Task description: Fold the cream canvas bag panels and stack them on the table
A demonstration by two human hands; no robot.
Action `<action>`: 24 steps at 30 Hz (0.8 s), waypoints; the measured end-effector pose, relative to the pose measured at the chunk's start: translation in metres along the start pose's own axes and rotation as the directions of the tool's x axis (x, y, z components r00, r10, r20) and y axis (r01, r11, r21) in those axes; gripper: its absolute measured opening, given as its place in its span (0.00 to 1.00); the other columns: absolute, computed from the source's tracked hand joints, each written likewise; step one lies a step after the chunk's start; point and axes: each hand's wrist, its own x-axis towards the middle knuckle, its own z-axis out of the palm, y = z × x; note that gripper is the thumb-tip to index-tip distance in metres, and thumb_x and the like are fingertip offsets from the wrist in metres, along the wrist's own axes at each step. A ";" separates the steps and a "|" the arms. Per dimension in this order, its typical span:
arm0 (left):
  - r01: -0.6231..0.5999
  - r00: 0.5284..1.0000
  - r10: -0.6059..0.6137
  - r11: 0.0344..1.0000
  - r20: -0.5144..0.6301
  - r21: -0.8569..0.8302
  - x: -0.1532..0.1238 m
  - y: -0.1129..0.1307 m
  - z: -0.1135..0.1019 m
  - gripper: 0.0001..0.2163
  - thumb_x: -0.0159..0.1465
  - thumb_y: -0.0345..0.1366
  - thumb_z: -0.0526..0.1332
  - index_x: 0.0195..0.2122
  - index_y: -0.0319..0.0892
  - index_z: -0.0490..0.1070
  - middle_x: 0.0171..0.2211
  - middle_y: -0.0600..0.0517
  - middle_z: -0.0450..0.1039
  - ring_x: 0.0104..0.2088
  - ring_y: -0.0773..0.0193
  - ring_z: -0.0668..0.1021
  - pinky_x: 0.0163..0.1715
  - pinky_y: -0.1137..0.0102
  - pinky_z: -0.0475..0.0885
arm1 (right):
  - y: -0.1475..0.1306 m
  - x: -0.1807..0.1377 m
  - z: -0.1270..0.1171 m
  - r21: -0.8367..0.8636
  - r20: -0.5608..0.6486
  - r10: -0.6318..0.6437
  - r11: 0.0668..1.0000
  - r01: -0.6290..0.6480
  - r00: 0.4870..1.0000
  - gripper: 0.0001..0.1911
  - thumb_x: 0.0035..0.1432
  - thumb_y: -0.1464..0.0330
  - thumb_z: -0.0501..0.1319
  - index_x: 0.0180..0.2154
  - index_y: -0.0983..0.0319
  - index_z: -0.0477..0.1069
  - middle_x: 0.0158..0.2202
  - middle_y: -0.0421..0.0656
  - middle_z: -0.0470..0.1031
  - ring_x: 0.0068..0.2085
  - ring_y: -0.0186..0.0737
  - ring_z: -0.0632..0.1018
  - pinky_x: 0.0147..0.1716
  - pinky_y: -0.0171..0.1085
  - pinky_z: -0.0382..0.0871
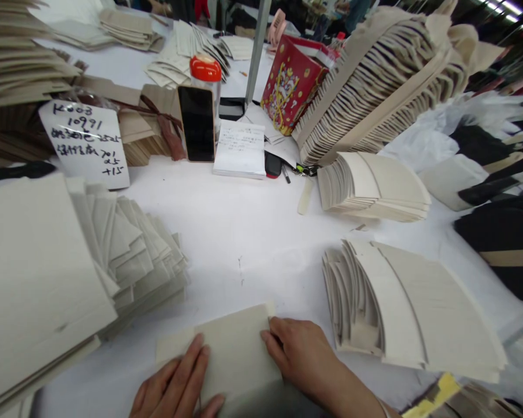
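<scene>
A pale beige flat panel (235, 342) lies on the white table at the near edge. Across its left part my left hand (178, 380) rests flat, fingers stretched out. My right hand (298, 351) pinches the panel's right edge between thumb and curled fingers. Under my left fingers a second layer or strip (169, 345) sticks out to the left. To the right stands a fanned stack of similar curved beige panels (436, 307), with a smaller stack (383, 186) behind it. On the left lies a fanned pile of beige pieces (131, 249) beside a large flat board (35, 278).
A phone (197, 125) leans against a red-capped jar (206, 68). Nearby are a written notepad (240, 150), a red patterned box (293, 81) and a handwritten card (86, 142). A tall bundle of beige fabric pieces (375, 75) stands back right; a metal pole (258, 52) rises behind.
</scene>
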 end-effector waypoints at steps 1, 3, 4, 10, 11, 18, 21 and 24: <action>0.006 1.000 -0.006 1.000 0.020 -0.003 -0.001 0.001 -0.001 0.18 0.56 0.45 0.56 0.42 0.39 0.69 0.46 0.50 0.68 0.35 0.62 0.70 0.33 0.70 0.63 | 0.000 0.000 0.000 -0.023 0.004 -0.003 1.000 0.003 1.000 0.14 0.58 0.64 0.46 0.26 0.59 0.65 0.24 0.38 0.73 0.25 0.36 0.73 0.22 0.33 0.51; 0.023 0.997 -0.021 0.999 0.077 -0.023 -0.002 0.002 -0.004 0.19 0.56 0.45 0.55 0.45 0.39 0.67 0.48 0.49 0.66 0.36 0.62 0.70 0.35 0.70 0.64 | 0.000 -0.001 -0.001 -0.064 -0.013 0.005 0.998 -0.006 1.000 0.14 0.58 0.64 0.47 0.25 0.59 0.65 0.23 0.40 0.73 0.25 0.37 0.73 0.22 0.34 0.53; 0.036 0.994 -0.032 0.999 0.105 -0.037 -0.003 0.002 -0.005 0.19 0.57 0.44 0.55 0.46 0.39 0.66 0.49 0.49 0.65 0.37 0.62 0.70 0.35 0.70 0.65 | 0.000 -0.001 -0.001 -0.075 -0.041 -0.001 0.997 -0.002 0.999 0.13 0.58 0.64 0.47 0.25 0.59 0.65 0.23 0.40 0.72 0.24 0.37 0.72 0.22 0.34 0.55; 0.115 0.990 -0.096 0.974 0.106 -0.195 -0.007 -0.002 -0.011 0.14 0.61 0.37 0.52 0.44 0.35 0.65 0.46 0.44 0.67 0.42 0.62 0.70 0.40 0.69 0.68 | -0.018 0.004 -0.002 -0.028 -0.314 -0.335 0.939 0.344 0.888 0.10 0.57 0.69 0.49 0.39 0.60 0.66 0.38 0.46 0.70 0.38 0.39 0.71 0.37 0.38 0.64; 0.132 0.989 -0.114 0.966 0.096 -0.222 -0.008 -0.002 -0.012 0.13 0.61 0.37 0.52 0.43 0.35 0.65 0.46 0.44 0.67 0.42 0.61 0.70 0.40 0.69 0.68 | -0.025 0.007 -0.002 -0.030 -0.337 -0.380 0.919 0.394 0.862 0.12 0.57 0.69 0.50 0.43 0.60 0.64 0.42 0.47 0.69 0.42 0.40 0.70 0.40 0.39 0.64; 0.123 0.992 -0.112 0.960 0.056 -0.253 -0.016 -0.002 -0.014 0.20 0.58 0.45 0.54 0.42 0.32 0.64 0.44 0.38 0.67 0.44 0.57 0.70 0.41 0.65 0.69 | -0.067 0.037 0.005 -0.042 -0.262 -0.485 0.870 0.492 0.835 0.21 0.51 0.65 0.58 0.48 0.63 0.61 0.45 0.48 0.66 0.45 0.45 0.65 0.42 0.44 0.62; 0.108 0.994 -0.100 0.968 0.048 -0.227 -0.018 -0.001 -0.014 0.27 0.54 0.52 0.54 0.42 0.30 0.64 0.43 0.36 0.67 0.44 0.54 0.70 0.40 0.64 0.69 | -0.073 0.040 0.006 -0.015 -0.237 -0.513 0.851 0.525 0.825 0.16 0.52 0.66 0.58 0.44 0.62 0.64 0.42 0.46 0.67 0.43 0.43 0.66 0.41 0.42 0.61; 0.112 0.993 -0.102 0.972 0.058 -0.206 -0.020 -0.001 -0.013 0.28 0.53 0.53 0.55 0.43 0.30 0.64 0.44 0.36 0.67 0.43 0.54 0.70 0.40 0.64 0.69 | -0.074 0.037 0.007 0.026 -0.253 -0.511 0.845 0.534 0.822 0.11 0.54 0.69 0.56 0.41 0.62 0.65 0.40 0.44 0.67 0.40 0.41 0.65 0.40 0.41 0.60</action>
